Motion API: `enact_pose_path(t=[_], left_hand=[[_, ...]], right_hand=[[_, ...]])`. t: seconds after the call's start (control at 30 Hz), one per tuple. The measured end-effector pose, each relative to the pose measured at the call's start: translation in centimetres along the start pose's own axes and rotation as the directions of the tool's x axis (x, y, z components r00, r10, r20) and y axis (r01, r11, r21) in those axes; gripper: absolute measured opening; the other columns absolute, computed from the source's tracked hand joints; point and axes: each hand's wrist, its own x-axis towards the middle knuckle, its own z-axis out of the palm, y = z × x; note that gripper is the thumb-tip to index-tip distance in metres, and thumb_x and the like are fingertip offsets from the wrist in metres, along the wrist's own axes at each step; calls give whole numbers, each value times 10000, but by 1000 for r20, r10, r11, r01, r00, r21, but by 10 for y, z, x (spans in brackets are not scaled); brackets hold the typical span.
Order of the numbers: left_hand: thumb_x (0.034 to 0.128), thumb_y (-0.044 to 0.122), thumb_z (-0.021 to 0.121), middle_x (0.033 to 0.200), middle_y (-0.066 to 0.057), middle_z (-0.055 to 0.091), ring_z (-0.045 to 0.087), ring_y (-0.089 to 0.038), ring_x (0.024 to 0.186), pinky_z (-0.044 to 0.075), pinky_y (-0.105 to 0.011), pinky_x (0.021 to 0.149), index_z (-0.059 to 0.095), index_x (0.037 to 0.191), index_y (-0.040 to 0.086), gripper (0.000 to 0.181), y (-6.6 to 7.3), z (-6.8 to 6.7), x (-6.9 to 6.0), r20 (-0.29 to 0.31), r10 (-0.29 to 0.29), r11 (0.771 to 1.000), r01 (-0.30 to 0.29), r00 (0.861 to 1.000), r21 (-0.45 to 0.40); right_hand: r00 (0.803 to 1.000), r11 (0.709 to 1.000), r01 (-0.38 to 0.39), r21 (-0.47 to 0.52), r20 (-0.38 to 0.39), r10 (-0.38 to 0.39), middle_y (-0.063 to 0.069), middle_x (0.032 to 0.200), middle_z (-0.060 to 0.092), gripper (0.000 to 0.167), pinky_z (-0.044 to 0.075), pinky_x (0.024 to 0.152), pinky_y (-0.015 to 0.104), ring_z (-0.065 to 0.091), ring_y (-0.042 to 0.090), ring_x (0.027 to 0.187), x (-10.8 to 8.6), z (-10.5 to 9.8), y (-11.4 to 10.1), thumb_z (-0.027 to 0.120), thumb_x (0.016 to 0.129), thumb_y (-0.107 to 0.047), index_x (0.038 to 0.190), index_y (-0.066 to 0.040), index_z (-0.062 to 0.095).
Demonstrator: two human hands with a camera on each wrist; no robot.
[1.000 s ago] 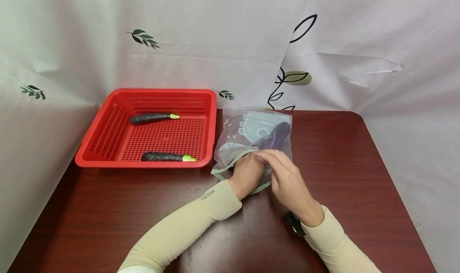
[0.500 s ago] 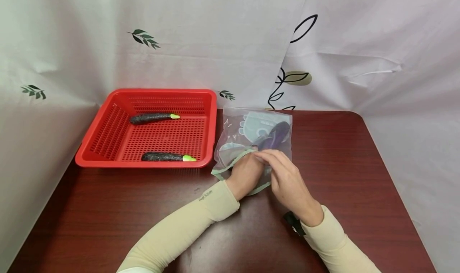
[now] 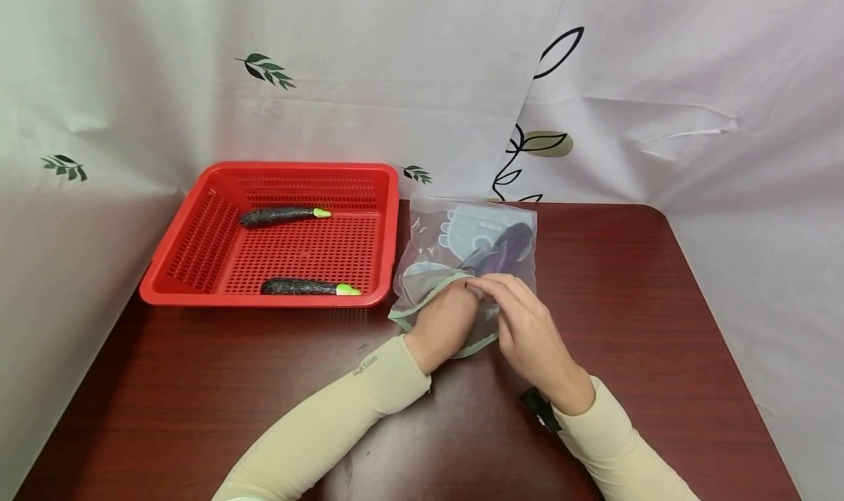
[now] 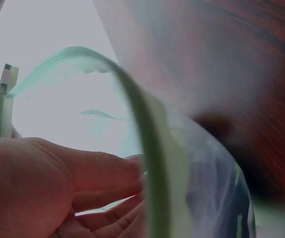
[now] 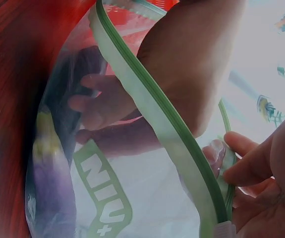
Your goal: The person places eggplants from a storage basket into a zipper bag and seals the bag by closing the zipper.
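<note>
In the head view, a clear zip bag [image 3: 425,245] with a green-edged mouth lies on the table, a purple eggplant [image 3: 511,246] inside it. My left hand [image 3: 445,318] reaches into the mouth. Through the plastic in the right wrist view, its fingers [image 5: 102,101] look extended with nothing gripped. The eggplant's yellowish end [image 5: 47,134] shows beside them, and a dark shape [image 5: 90,62] lies behind, its kind unclear. My right hand [image 3: 527,332] pinches the bag's edge; the right wrist view shows its thumb and finger on the green strip [image 5: 229,171].
A red plastic basket [image 3: 264,301] stands at the left, holding two dark zucchini [image 3: 277,216] with light green ends. A white patterned cloth [image 3: 330,83] hangs behind the dark wooden table [image 3: 626,281].
My left hand has drawn back slightly toward the lower left, out of the bag's mouth. The right hand and the eggplant have stayed in place.
</note>
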Motion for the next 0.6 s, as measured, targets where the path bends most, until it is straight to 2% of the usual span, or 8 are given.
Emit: enact_pose_path(t=[0.13,0.3,0.37,0.47,0.6], left_hand=[[877,82,677,714,27,632,627,-107,627,488,-217,528,706,882,153,76,-1,-7,1,61,-23,999,26,998,-38],[890,43,674,728,-12,622,629,-134,594,496,-238,487,707,916,100,70,-3,-17,-1,59,-42,995,46,997,-84],[889,29,675,769,-35,628,636,-153,603,514,-258,497,716,958,69,90,-3,-22,-3,54,-39,993,45,998,-114],[895,4,669,858,-71,637,650,-184,645,540,-295,535,718,1070,43,186,-4,-30,-5,80,-20,981,35,997,-191],[903,-7,658,888,-88,635,659,-207,663,544,-323,531,684,1171,31,272,-4,-40,-8,100,-8,965,34,995,-262]], right_hand=[[1000,1000,-12,2,6,12,81,1205,646,504,426,972,226,588,230,1114,0,0,0,416,857,202,1239,-12,664],[999,999,-35,1,22,35,91,1201,646,512,427,973,240,588,247,1114,-1,0,1,421,856,208,1249,-18,659],[999,999,-37,0,25,37,92,1202,646,518,428,973,250,588,248,1115,-1,0,1,424,856,212,1256,-21,657],[999,999,-34,-5,32,34,83,1215,640,512,426,982,259,582,234,1133,-1,0,1,427,866,198,1267,-26,652],[998,999,-41,-9,43,41,73,1229,635,497,423,987,257,575,220,1151,-1,0,1,415,884,174,1272,-30,649]])
